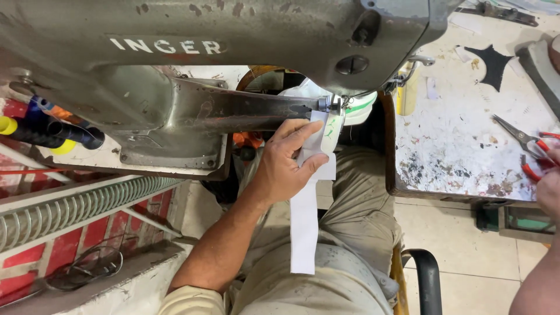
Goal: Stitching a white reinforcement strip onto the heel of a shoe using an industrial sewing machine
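My left hand (284, 166) pinches a long white strip (305, 224) of material and holds its upper end against the narrow arm of a grey sewing machine (192, 35), right by the needle (333, 108). The strip carries small green marks near the top and hangs down over my lap. At the frame's right edge my right hand (549, 186) lies on the red handles of a pair of scissors (528, 143) on the work table. The frame edge cuts off its fingers.
The paint-stained work table (455, 140) stands to the right, with a black star-shaped cut piece (492, 64) on it. Blue, black and yellow thread cones (52, 131) sit at the left. A metal spring coil (70, 207) runs below them. A black chair arm (429, 280) is at lower right.
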